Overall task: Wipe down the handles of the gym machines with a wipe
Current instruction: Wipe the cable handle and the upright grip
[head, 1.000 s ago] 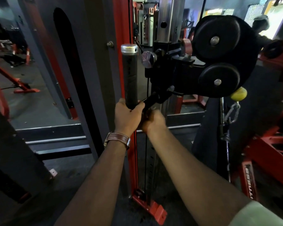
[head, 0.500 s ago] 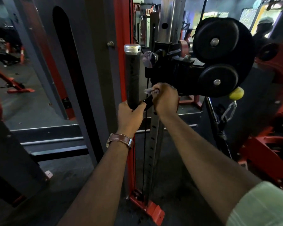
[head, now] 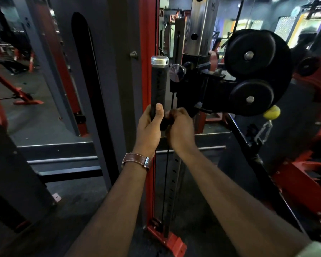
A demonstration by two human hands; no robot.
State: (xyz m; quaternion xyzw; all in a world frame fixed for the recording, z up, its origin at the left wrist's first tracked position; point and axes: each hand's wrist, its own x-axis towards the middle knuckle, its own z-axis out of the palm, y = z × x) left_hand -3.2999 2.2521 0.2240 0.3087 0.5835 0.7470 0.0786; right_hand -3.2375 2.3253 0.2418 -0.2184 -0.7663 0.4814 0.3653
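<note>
Black rubber-wrapped handle [head: 157, 89] with a silver metal cap stands upright beside the red steel post [head: 148, 43] of a cable machine. The left hand [head: 149, 128] grasps its lower end, thumb up along the grip, seemingly to steady it. The right hand [head: 180, 127] is clenched around the dark bracket just beside it; no wipe is visible inside that fist.

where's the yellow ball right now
In the head view the yellow ball sits at right, just below the smaller black pulley wheel, with a metal clip hanging under it.
</note>
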